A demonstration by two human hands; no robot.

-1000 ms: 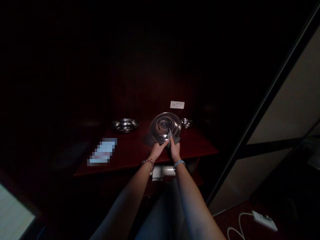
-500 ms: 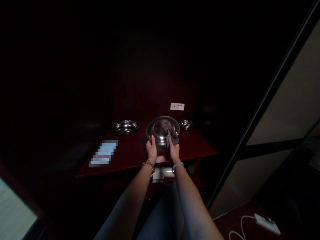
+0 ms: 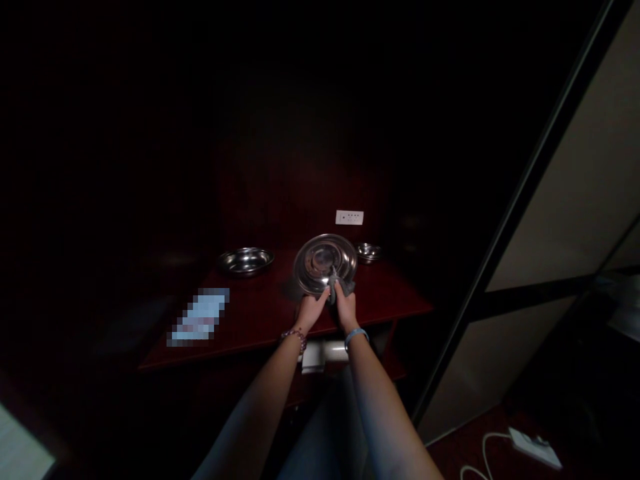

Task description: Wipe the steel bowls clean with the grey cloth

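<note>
A round, shiny steel dish [image 3: 323, 259] with a wide rim is held tilted up over the dark red desk. At its lower rim is my left hand [image 3: 315, 309], closed on the edge with the thumb up by the cloth. Beside it my right hand [image 3: 347, 307] is closed around a grey cloth [image 3: 343, 287], which is pressed against the rim at the lower right. The fingers under the dish are hidden. To the left sits another steel dish [image 3: 246, 262], and a small stack of steel bowls [image 3: 369, 253] stands to the right.
The desk [image 3: 260, 303] carries a pixelated pale-blue flat item [image 3: 200, 317] at its left. On the back wall is a white socket plate [image 3: 349, 218]. A white power strip [image 3: 535, 447] with a cable lies on the floor at right, beyond a sliding panel [image 3: 545, 220].
My left hand has moved right along the lower rim, close to my right hand. The dish has turned and tilts slightly differently. The whole view has shifted a little.
</note>
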